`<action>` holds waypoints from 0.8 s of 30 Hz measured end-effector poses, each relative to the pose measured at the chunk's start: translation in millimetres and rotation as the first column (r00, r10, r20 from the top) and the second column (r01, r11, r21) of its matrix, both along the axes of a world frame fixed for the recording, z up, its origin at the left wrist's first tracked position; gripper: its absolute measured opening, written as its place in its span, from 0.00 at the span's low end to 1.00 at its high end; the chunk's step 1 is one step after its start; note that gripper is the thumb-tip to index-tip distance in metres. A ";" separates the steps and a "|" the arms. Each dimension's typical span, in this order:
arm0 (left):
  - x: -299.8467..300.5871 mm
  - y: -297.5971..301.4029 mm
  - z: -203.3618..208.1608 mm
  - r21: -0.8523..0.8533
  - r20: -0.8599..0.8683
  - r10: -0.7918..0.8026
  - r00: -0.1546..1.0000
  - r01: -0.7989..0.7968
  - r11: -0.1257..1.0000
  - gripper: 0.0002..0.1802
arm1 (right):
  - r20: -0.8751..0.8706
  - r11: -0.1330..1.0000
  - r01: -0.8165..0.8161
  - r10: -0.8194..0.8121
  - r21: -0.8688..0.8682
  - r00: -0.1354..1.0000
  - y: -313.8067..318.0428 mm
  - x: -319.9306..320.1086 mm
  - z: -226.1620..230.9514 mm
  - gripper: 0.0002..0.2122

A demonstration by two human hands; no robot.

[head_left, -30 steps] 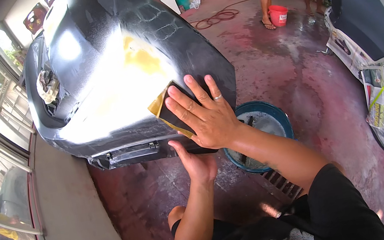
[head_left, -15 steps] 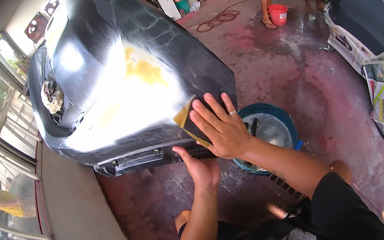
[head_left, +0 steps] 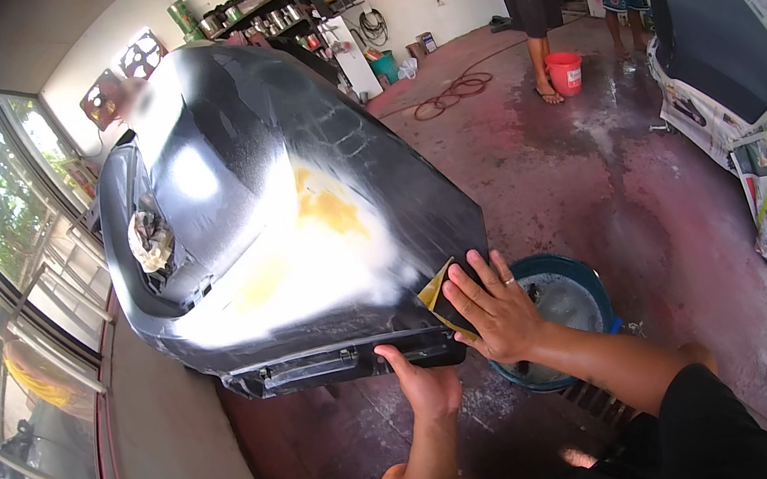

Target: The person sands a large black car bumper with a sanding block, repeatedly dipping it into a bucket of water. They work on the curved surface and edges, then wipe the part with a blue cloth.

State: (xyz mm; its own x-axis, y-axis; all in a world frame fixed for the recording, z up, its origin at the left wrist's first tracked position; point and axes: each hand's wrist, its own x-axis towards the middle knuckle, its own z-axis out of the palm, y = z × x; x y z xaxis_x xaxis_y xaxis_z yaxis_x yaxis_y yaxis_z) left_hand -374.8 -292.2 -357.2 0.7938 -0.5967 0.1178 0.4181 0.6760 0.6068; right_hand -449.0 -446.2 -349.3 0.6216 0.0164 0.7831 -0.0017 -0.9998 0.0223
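Note:
A dark car bumper (head_left: 216,146) with a white and yellow sanded patch fills the middle of the view, propped up before me. My left hand (head_left: 429,389) grips its lower edge, thumb on the near face and the other fingers hidden underneath. At the bumper's right end, my right hand (head_left: 494,310) lies flat with its fingers stretched, pressing a folded piece of yellow-brown sandpaper (head_left: 433,294) to the dark surface. Crumpled paper (head_left: 150,240) sits in an opening on the bumper's left side.
A teal basin (head_left: 585,279) of soapy water stands just beyond my right forearm. Newspaper-masked dark panel (head_left: 724,30) rises at the right. Farther back are a red bucket (head_left: 566,74), a coiled hose (head_left: 453,96) and two people. Windows and a low wall (head_left: 162,429) run along the left.
My right hand and the sandpaper have slid right along the bumper toward its end. My left hand keeps its grip. The view has tilted up, showing more of the back wall.

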 end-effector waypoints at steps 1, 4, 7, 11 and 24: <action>2.4 2.6 -4.2 0.013 0.006 0.014 1.000 -0.014 1.000 0.47 | 0.039 0.999 -0.036 0.035 0.013 0.999 4.6 7.0 19.6 0.37; 7.0 11.5 -0.5 0.018 0.014 0.030 0.999 -0.030 0.999 0.49 | 0.078 0.999 -0.031 0.028 0.037 0.997 20.2 51.0 135.9 0.35; 0.7 2.0 -1.0 0.016 -0.015 -0.009 1.000 0.009 1.000 0.50 | 0.136 0.979 -0.178 0.163 0.103 0.977 -7.1 108.1 225.2 0.33; 9.7 12.9 -9.8 0.008 -0.028 -0.005 1.000 0.006 1.000 0.51 | 0.067 0.987 -0.125 0.118 0.105 0.991 14.2 70.3 166.4 0.34; 2.1 9.6 0.0 0.021 -0.078 0.036 0.996 -0.034 0.999 0.50 | 0.015 0.997 -0.072 0.071 0.039 0.997 30.6 53.2 105.7 0.39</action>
State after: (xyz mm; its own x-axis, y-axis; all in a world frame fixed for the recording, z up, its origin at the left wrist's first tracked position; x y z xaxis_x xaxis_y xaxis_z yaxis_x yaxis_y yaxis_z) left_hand -372.7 -282.6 -357.2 0.8206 -0.5699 0.0427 0.4412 0.6792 0.5865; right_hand -395.8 -415.7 -243.6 0.6093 0.0290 0.7924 0.0698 -0.9974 -0.0171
